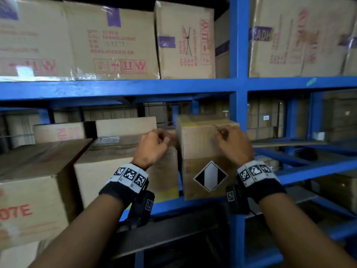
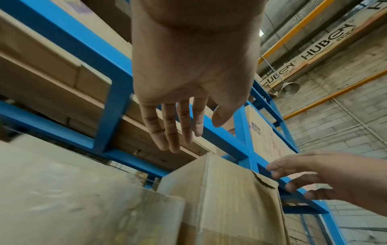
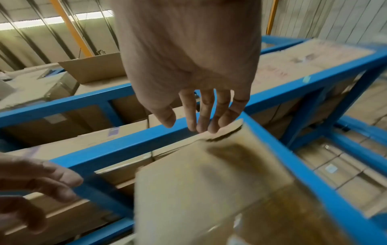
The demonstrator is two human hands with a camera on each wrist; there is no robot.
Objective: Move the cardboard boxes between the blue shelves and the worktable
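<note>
A tall cardboard box with a black-and-white diamond label stands on the middle level of the blue shelves, just left of the upright post. My left hand hovers at the box's upper left corner, and in the left wrist view the left hand has straight fingers held above the box without touching it. My right hand is at the box's upper right front. In the right wrist view the right hand's fingertips touch the torn top edge of the box.
A wider box sits right against the tall box's left side, with a larger box further left. Several big boxes fill the upper shelf. The blue post stands close on the right, with flat cardboard beyond it.
</note>
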